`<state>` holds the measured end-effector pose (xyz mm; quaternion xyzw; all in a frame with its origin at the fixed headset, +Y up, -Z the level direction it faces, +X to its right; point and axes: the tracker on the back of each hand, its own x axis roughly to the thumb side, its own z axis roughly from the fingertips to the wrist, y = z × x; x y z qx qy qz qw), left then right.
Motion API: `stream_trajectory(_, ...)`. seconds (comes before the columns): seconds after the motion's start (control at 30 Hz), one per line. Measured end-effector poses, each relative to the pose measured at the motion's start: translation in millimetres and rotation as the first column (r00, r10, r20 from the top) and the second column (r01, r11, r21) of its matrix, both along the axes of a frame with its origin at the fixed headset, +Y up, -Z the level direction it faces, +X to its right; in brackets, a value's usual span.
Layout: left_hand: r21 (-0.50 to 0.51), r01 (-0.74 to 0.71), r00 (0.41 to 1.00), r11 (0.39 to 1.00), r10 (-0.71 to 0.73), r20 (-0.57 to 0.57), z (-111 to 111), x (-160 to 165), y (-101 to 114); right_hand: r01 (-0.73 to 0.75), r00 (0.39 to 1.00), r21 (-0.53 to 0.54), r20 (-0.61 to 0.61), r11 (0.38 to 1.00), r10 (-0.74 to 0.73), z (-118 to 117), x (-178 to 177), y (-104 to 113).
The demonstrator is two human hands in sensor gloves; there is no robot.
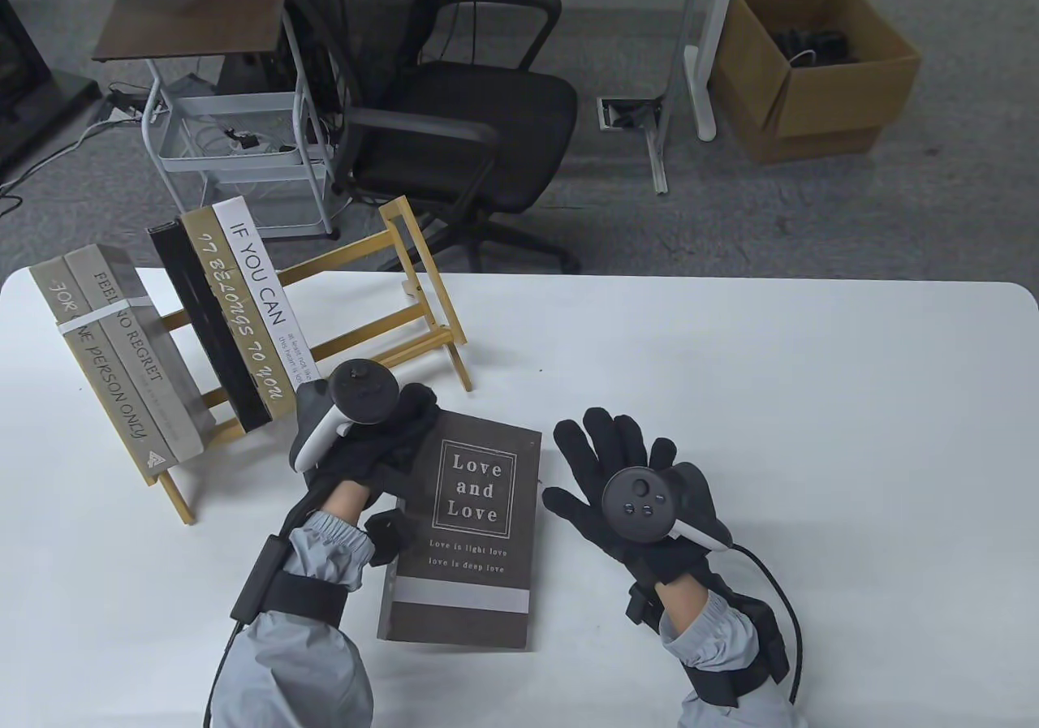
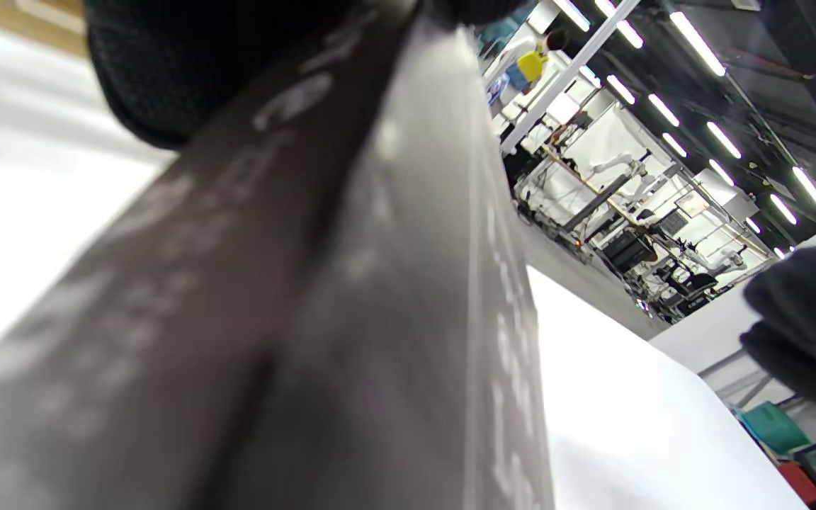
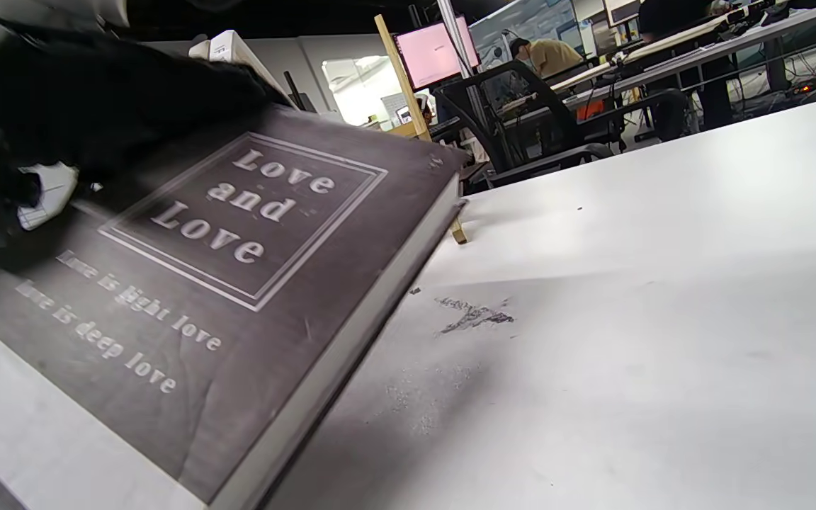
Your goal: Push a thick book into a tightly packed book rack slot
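Observation:
A thick brown book titled "Love and Love" point(image 1: 471, 533) lies on the white table point(image 1: 812, 403) in front of me. My left hand point(image 1: 402, 436) grips its far left corner by the spine, fingers over the cover. In the left wrist view the spine point(image 2: 295, 319) fills the frame, blurred, under my glove point(image 2: 188, 64). My right hand point(image 1: 605, 460) is open with fingers spread, just right of the book and not touching it. The right wrist view shows the cover point(image 3: 224, 269) with my left glove point(image 3: 96, 92) on it. The gold wooden rack point(image 1: 422, 273) stands at the far left.
The rack holds two grey books point(image 1: 122, 355) leaning at its left end and a black, a gold and a white book point(image 1: 235, 314) leaning mid-rack, with a gap between the groups. An office chair point(image 1: 454, 111) and a cardboard box point(image 1: 812, 62) stand beyond the table.

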<state>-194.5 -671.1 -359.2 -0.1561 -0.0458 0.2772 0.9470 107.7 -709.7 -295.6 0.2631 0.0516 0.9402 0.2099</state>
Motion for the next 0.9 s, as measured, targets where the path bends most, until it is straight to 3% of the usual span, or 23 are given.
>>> stream_trajectory(0.27,0.275,0.220,0.970,0.936,-0.181,-0.160,30,3,84,-0.002,1.000,-0.002,0.001,1.000,0.002,0,0,0)
stream_trajectory(0.43,0.337,0.319,0.934,0.886,-0.232,-0.272,44,3,141,-0.007,1.000,-0.002,-0.005,1.000,0.007,0,-2,1)
stream_trajectory(0.67,0.519,0.527,0.813,0.673,-0.221,-0.539,64,3,206,0.000,1.000,0.002,-0.003,1.000,0.000,0,-1,1)
stream_trajectory(0.9,0.493,0.753,0.635,0.436,-0.281,-0.720,73,5,245,-0.005,1.000,-0.001,-0.004,1.000,0.005,0,-1,1)
